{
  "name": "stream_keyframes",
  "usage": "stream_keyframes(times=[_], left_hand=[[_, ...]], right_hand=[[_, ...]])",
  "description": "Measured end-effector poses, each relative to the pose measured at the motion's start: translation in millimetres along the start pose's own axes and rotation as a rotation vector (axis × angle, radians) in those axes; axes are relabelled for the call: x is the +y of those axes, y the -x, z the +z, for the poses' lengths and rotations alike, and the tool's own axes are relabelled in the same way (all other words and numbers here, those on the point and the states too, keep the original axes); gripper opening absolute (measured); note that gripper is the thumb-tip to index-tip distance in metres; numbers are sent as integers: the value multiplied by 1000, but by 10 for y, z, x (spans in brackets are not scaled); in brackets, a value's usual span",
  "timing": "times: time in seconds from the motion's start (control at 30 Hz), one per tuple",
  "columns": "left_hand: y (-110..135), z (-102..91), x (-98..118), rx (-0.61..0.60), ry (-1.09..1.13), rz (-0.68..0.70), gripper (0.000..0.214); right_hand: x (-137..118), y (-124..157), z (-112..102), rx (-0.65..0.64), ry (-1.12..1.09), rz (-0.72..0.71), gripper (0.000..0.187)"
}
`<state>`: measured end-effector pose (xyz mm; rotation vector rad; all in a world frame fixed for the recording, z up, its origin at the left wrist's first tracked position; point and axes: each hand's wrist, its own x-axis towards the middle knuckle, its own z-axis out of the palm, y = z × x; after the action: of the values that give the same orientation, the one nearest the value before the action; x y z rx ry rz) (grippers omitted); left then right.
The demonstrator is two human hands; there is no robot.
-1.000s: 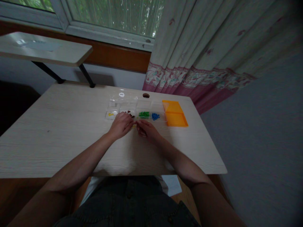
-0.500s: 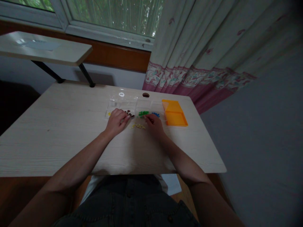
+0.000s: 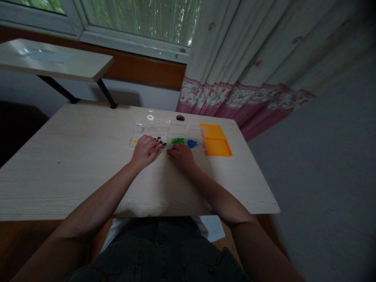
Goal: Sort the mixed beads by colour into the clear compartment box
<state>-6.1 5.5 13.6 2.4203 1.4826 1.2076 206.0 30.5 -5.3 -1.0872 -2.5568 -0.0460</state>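
Observation:
A clear compartment box lies on the light wooden table. Its cells hold yellow, dark red, green and blue small pieces. My left hand rests with curled fingers at the box's front edge, its fingertips by the dark red pieces. My right hand lies on the table just in front of the green cell, fingers closed over a small heap of yellowish pieces, most of them hidden under it.
An orange tray with its lid lies right of the clear box. A cable hole is at the table's far edge. A second raised desk stands at the back left, a curtain at the back right.
My right hand went up to the green cell, then drew back left onto the yellowish heap. My left hand shifted from the heap up to the box's front edge and stayed.

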Motion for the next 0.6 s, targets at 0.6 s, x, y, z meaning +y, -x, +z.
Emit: stream_keyframes(times=[0.6], left_hand=[[15, 48, -8, -95, 65, 123, 30]], right_hand=[[27, 0, 76, 177, -717, 258, 19]])
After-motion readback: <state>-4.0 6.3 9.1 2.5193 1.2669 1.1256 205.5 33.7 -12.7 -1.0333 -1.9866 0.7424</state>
